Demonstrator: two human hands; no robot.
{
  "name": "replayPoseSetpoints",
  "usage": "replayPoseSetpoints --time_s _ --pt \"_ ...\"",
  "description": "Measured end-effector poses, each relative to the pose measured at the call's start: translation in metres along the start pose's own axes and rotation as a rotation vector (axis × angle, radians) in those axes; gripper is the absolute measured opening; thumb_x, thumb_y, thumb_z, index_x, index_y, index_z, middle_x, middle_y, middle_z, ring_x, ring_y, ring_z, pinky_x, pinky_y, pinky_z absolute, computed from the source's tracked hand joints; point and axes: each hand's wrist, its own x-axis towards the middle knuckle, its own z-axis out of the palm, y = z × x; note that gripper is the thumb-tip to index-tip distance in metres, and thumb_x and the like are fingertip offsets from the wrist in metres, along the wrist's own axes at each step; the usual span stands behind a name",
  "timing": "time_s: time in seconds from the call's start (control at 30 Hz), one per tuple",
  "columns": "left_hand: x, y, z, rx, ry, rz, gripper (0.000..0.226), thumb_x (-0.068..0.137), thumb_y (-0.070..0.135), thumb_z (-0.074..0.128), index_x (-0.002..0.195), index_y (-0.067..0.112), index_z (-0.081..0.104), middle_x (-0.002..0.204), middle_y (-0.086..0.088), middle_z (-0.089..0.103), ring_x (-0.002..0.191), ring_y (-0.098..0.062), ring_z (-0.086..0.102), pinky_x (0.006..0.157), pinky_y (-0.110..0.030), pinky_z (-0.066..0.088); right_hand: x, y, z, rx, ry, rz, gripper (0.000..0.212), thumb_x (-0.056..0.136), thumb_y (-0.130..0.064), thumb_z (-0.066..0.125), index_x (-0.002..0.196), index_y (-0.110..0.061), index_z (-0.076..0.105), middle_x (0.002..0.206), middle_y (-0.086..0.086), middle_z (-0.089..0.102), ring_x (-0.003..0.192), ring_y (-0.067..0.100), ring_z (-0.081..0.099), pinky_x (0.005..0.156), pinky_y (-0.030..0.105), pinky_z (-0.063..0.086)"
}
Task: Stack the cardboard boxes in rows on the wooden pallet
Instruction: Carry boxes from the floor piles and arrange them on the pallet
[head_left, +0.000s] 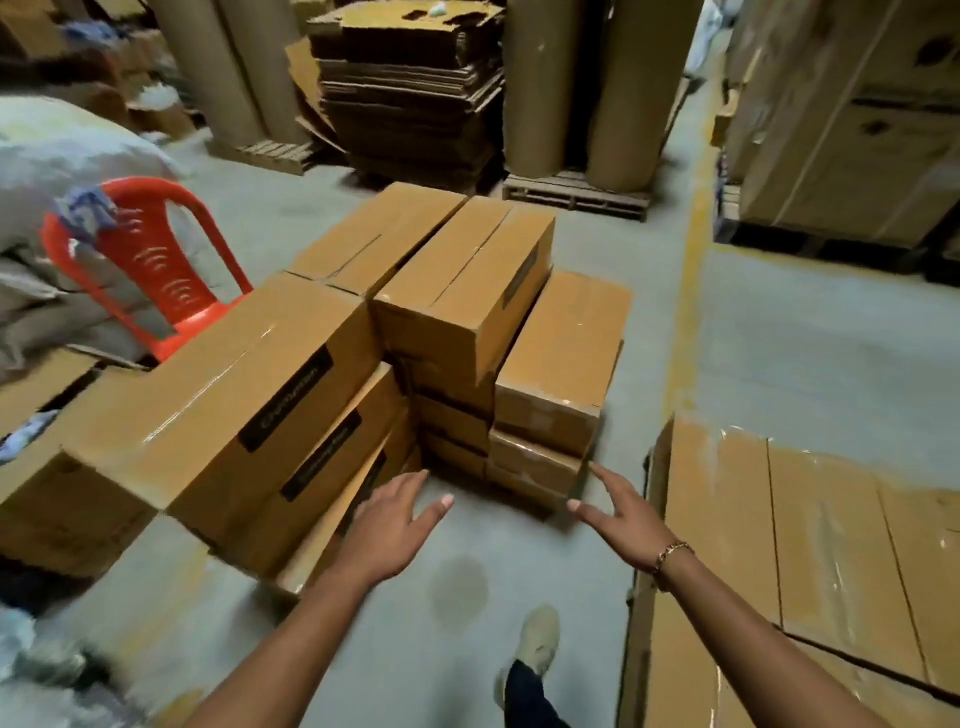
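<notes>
Pile of cardboard boxes (467, 291), centre of frame, on the concrete floor. Several levels, loosely heaped, some askew.
- Left of centre: long boxes (244, 395) with dark side labels.
- Right of centre: column of shorter boxes (545, 415), taped along the top seam.

Block of taped cartons (810, 530), lower right of frame, flat on top. Cannot tell whether it sits on the wooden pallet.

Red chair (156, 270), left of frame, just behind the long boxes.

Left hand (395, 525) and right hand (618, 512), low centre. Both are spread with straight fingers and hold nothing. The palms face each other near the foot of the shorter column, and neither touches it.

Handling (judgement):
- The corrugated walls look stiff and the faces flat; lower boxes keep their shape under load.
- Weight unknown; assume filled.
- The glossy tape is probably slick, so avoid it.
- Grip with palms on opposite end faces, fingers hooked under the bottom edge.
- Take from the top of the column. Pulling a lower box risks toppling those above.
</notes>
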Motion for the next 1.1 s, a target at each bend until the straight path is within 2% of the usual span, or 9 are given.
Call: replayPoseSetpoints --time_s 0.07,0.17,0.33,0.5,0.6,0.83,0.97,1.1 --pt "0.046 0.011 0.008 -0.022 -0.046 -0.004 0.100 0.079 0.094 0.018 0.156 0.032 0.034 0.161 0.004 0.036 0.147 -0.018 0.034 0.119 -0.049 0.031 0.032 0.014 -0.011 0.051 -0.004 0.055 0.076 0.093 -0.053 0.059 0.156 -0.026 0.026 0.162 0.000 0.028 0.146 0.022 0.033 0.114 0.038 0.031" --pt "0.109 0.034 0.015 -0.036 -0.131 -0.014 0.084 0.089 0.081 0.030 0.157 0.030 0.032 0.163 0.003 0.032 0.149 -0.022 0.030 0.120 -0.051 0.028 0.076 0.033 -0.032 0.134 -0.019 0.156 0.076 0.092 -0.055 0.060 0.155 -0.028 0.029 0.162 0.000 0.028 0.147 0.023 0.031 0.118 0.044 0.031" --pt "0.205 0.069 0.027 -0.063 -0.213 0.000 0.076 0.096 0.071 0.039 0.157 0.027 0.033 0.164 0.002 0.031 0.150 -0.023 0.030 0.119 -0.052 0.030 0.143 0.058 -0.062 0.158 -0.081 0.266 0.071 0.094 -0.050 0.060 0.154 -0.025 0.032 0.161 0.000 0.032 0.145 0.023 0.034 0.117 0.042 0.032" --pt "0.284 0.091 0.038 -0.106 -0.297 -0.042 0.078 0.095 0.070 0.042 0.156 0.022 0.036 0.162 -0.003 0.034 0.148 -0.025 0.033 0.119 -0.049 0.030 0.202 0.074 -0.077 0.213 -0.096 0.378 0.070 0.094 -0.047 0.061 0.153 -0.021 0.033 0.158 0.003 0.036 0.139 0.026 0.044 0.112 0.039 0.037" --pt "0.333 0.095 0.046 -0.129 -0.343 -0.083 0.079 0.097 0.068 0.044 0.158 0.017 0.033 0.162 -0.005 0.032 0.148 -0.026 0.033 0.118 -0.043 0.030 0.240 0.085 -0.078 0.253 -0.108 0.436 0.071 0.094 -0.049 0.060 0.153 -0.022 0.033 0.158 0.003 0.037 0.139 0.026 0.043 0.111 0.039 0.037" --pt "0.456 0.088 0.069 -0.256 -0.380 -0.270 0.081 0.096 0.063 0.050 0.158 0.012 0.032 0.163 -0.012 0.029 0.148 -0.029 0.032 0.117 -0.041 0.027 0.339 0.110 -0.075 0.382 -0.080 0.632 0.071 0.093 -0.052 0.059 0.153 -0.023 0.033 0.157 0.001 0.038 0.141 0.025 0.040 0.111 0.040 0.035" --pt "0.510 0.083 0.088 -0.251 -0.440 -0.314 0.081 0.099 0.057 0.052 0.160 0.014 0.024 0.166 -0.010 0.022 0.151 -0.028 0.025 0.118 -0.039 0.023 0.395 0.127 -0.061 0.444 -0.063 0.722 0.071 0.094 -0.050 0.059 0.154 -0.022 0.031 0.157 0.003 0.037 0.140 0.026 0.040 0.111 0.041 0.035" --pt "0.546 0.081 0.108 -0.216 -0.476 -0.328 0.091 0.095 0.058 0.058 0.161 0.009 0.018 0.166 -0.012 0.020 0.151 -0.030 0.024 0.122 -0.041 0.022 0.431 0.146 -0.042 0.542 -0.042 0.820 0.080 0.092 -0.045 0.064 0.157 -0.019 0.025 0.160 0.008 0.031 0.142 0.032 0.036 0.111 0.045 0.035"
